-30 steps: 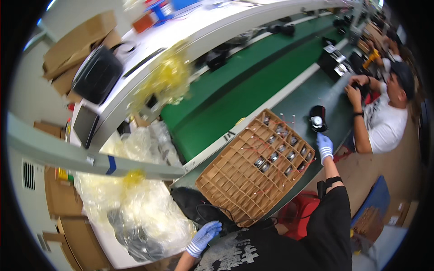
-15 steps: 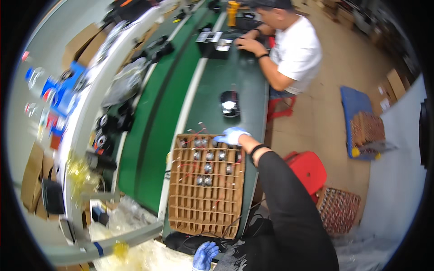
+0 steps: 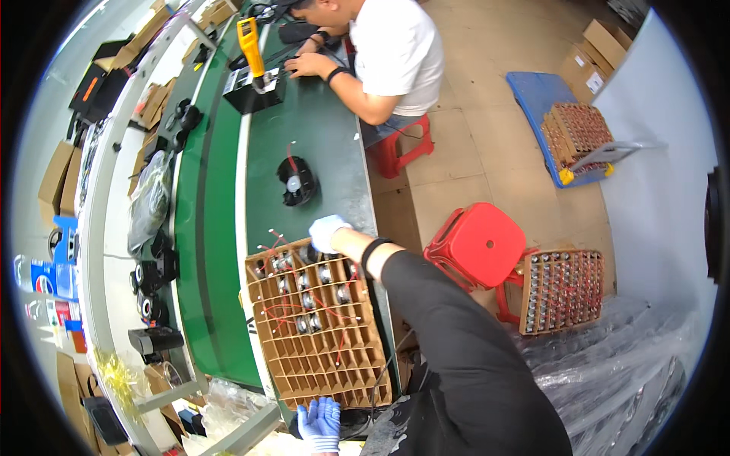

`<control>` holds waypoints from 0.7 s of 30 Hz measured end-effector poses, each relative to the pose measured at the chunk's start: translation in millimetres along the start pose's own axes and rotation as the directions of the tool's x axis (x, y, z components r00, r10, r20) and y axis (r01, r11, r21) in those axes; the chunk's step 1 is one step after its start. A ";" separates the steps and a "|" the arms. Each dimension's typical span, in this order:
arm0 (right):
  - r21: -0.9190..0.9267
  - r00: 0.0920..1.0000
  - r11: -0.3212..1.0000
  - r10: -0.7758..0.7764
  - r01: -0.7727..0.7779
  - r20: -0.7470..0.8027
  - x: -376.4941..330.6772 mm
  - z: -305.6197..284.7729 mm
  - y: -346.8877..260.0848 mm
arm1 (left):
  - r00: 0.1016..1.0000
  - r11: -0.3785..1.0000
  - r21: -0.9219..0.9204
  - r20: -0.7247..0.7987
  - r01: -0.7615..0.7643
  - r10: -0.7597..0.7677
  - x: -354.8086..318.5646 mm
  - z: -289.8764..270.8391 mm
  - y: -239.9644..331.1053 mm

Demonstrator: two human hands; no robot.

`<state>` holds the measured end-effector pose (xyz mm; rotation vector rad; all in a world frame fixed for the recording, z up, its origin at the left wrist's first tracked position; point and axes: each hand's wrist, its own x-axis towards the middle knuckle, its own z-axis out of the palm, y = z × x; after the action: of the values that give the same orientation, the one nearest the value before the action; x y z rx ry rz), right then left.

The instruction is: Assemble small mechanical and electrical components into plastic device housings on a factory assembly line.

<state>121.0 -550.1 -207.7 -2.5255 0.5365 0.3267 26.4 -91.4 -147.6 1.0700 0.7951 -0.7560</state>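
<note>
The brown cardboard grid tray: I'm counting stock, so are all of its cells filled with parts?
No, the brown cardboard grid tray holds small round parts only in its far rows; its near cells are bare.

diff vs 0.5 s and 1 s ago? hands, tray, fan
The view swung, so most of the shift is camera. Right hand stays at the far edge of the cardboard tray; whether it holds anything is unclear. Left hand stays at the near edge. The black fan stays on the bench beyond the tray. Nothing visibly taken or let go.

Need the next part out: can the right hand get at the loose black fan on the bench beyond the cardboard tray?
Probably yes. The right hand sits at the tray's far edge, and only bare bench lies between it and the fan.
</note>
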 end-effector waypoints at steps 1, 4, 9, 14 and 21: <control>0.005 0.999 1.000 -0.025 0.025 0.024 1.1 -1.1 -6.7 | 0.990 0.999 -0.017 -0.130 0.044 -0.046 4.2 -10.9 2.3; -0.019 0.999 0.999 -0.026 0.026 0.040 -18.1 -10.8 6.1 | 0.980 0.995 -0.029 -0.168 0.100 -0.103 19.5 -37.6 -3.8; -0.069 0.987 0.997 -0.003 0.014 0.159 -21.1 -2.2 50.2 | 0.990 0.988 -0.068 -0.031 0.138 -0.141 34.4 -33.6 -9.5; 0.020 0.975 0.987 -0.163 0.162 0.154 -13.2 -5.2 48.8 | 0.994 0.986 -0.154 0.096 0.070 -0.056 15.7 -37.7 -12.2; 0.006 0.983 0.996 -0.086 0.086 0.159 -48.3 -4.9 85.2 | 0.991 0.984 -0.158 -0.113 -0.088 0.070 24.9 -46.5 -26.9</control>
<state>41.3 -604.3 -225.9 -2.4877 0.3639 0.4915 7.6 -59.1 -193.6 0.9949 0.8854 -0.5599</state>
